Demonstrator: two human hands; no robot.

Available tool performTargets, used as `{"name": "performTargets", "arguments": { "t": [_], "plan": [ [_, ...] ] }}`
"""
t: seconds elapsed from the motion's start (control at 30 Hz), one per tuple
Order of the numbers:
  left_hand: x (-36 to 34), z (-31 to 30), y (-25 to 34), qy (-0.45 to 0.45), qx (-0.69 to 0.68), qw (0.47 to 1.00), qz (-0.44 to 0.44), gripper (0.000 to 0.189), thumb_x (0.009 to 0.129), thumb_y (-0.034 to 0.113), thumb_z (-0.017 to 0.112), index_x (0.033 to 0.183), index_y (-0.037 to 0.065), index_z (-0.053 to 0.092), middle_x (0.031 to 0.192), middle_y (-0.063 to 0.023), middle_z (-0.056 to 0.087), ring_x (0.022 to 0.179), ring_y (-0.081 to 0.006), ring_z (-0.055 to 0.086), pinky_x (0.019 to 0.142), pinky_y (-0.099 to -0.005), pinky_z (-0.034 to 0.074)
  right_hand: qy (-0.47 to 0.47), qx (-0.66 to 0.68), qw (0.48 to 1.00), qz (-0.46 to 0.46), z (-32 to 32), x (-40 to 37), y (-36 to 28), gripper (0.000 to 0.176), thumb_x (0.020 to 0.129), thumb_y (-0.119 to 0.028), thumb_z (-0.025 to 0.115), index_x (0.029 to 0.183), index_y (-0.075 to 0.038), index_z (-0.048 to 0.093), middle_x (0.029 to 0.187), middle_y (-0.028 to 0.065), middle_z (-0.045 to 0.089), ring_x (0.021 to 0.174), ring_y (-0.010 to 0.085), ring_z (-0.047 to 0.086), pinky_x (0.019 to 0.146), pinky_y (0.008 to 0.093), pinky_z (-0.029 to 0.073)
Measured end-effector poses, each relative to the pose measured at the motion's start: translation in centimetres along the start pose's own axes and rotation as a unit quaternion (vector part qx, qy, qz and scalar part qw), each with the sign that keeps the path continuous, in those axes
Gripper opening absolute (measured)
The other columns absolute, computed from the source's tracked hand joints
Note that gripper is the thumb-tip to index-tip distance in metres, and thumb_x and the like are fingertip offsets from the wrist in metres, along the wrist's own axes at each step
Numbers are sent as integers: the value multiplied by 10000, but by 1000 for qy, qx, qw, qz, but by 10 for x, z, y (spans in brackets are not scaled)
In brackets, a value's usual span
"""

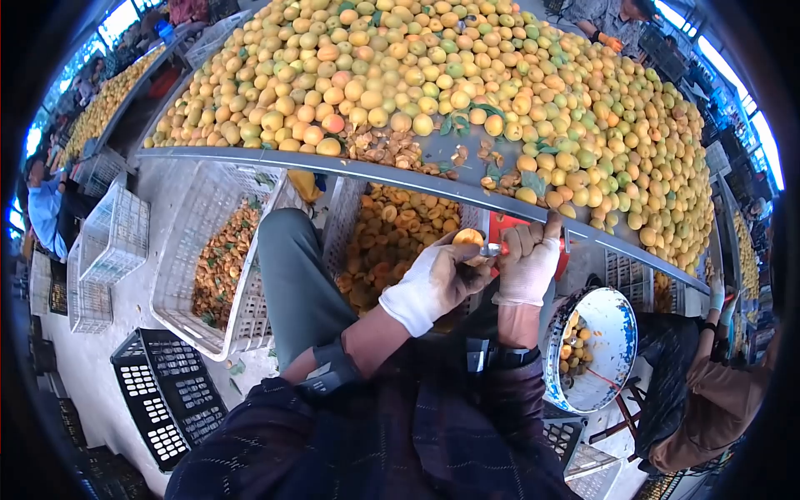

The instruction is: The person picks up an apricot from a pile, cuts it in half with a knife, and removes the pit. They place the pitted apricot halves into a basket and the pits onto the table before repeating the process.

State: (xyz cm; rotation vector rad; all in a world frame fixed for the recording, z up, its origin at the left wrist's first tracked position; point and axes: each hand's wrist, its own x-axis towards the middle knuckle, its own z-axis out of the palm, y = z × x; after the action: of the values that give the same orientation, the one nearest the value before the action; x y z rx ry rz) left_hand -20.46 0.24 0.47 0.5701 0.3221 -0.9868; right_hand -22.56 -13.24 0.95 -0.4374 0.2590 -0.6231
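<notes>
My left hand (437, 279), in a white glove with stained fingers, is closed around an apricot (468, 237) whose orange flesh shows. My right hand (530, 262), gloved too, grips a small metal hand tool (492, 249) with a bit of red at its handle. The tool's tip touches or lies right beside the apricot; its exact shape is hidden by the fingers. Below both hands, between my knees, a crate (340, 218) holds many opened apricot halves (396, 229). Just above them runs the metal table edge (400, 177).
Whole apricots (375, 62) are heaped on the table, with brown scraps (385, 148) near its edge. A white crate (179, 242) of scraps stands left, a black crate (171, 392) below it. On the right are a paint-stained bucket (612, 342) and a seated person (721, 392).
</notes>
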Motion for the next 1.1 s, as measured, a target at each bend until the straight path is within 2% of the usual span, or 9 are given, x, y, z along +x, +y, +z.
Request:
{"name": "performTargets", "arguments": {
  "t": [0.1, 0.23, 0.33, 0.43, 0.5, 0.57, 0.6, 0.77, 1.1],
  "plan": [
    [-4, -12, 16, -42, 132, 990, 23, 335, 838, 21, 521, 1168, 61, 486, 941, -112, 609, 687, -178, 594, 555, -256, 457, -53, -110, 992, -43, 5, -7, -11, 159, 957, -210, 515, 863, -84, 534, 526, -75, 328, 372, 44, 273, 341, 222, 220],
    [-15, 13, 47, -132, 453, 875, 105, 584, 804, 106, 580, 1357, 65, 395, 910, -47, 607, 699, -97, 567, 594, -223, 443, -184, -546, 816, 42, -7, -16, 0, 190, 806, -114, 667, 966, -12, 658, 813, 48, 650, 754, 82, 580, 680, 231, 463],
    [-22, 22, 72, -165, 544, 816, 104, 618, 765, 108, 615, 1341, 28, 406, 884, -51, 604, 699, -112, 568, 598, -224, 443, -121, -496, 855, 90, 8, -23, -1, 235, 791, -110, 674, 983, 20, 642, 832, 23, 657, 753, 84, 585, 683, 232, 470],
    [-1, 13, 108, 48, 599, 773, 204, 609, 705, -12, 601, 1292, -43, 444, 881, -98, 657, 711, -121, 602, 645, -231, 490, -46, -467, 876, 113, 0, -19, 2, 271, 789, -104, 673, 1018, 30, 622, 867, 35, 657, 772, 91, 588, 703, 234, 475],
    [47, -36, 137, 125, 698, 529, 465, 529, 714, 41, 615, 1236, 30, 527, 1006, -157, 644, 910, -260, 626, 824, -308, 486, -125, -575, 809, 7, -21, -13, 22, 362, 780, -113, 684, 1094, 32, 577, 918, 81, 641, 840, 112, 600, 768, 240, 479],
    [43, 1, 137, 185, 780, 428, 417, 483, 704, 115, 652, 1182, 91, 587, 1090, -154, 619, 1021, -304, 584, 886, -349, 463, -128, -532, 837, -24, -15, -17, 28, 433, 779, -140, 699, 1155, 15, 550, 817, 60, 621, 685, 102, 597, 624, 232, 482],
    [49, 15, 130, 164, 773, 442, 426, 436, 710, 131, 668, 1140, 82, 613, 1086, -138, 620, 1028, -292, 584, 893, -335, 458, -31, -432, 884, 177, -9, -22, 15, 380, 824, -146, 662, 1164, -22, 544, 696, 13, 553, 467, 78, 489, 434, 233, 403],
    [117, 78, 69, -6, 791, 422, 442, 285, 723, 164, 657, 1000, 97, 668, 1075, -81, 616, 1072, -290, 540, 928, -356, 432, 74, -146, 979, 123, -18, -20, -25, 189, 912, -150, 550, 1071, -48, 547, 529, -24, 396, 356, 82, 360, 325, 236, 285],
    [249, 137, -23, -55, 863, 256, 432, 435, 712, 203, 657, 1138, 139, 600, 1255, -94, 527, 1251, -378, 385, 1023, -599, 267, 112, -140, 984, 21, -48, -23, -70, 175, 889, -92, 535, 1002, 42, 545, 511, 20, 441, 345, 97, 399, 327, 223, 302]
  ]
}}
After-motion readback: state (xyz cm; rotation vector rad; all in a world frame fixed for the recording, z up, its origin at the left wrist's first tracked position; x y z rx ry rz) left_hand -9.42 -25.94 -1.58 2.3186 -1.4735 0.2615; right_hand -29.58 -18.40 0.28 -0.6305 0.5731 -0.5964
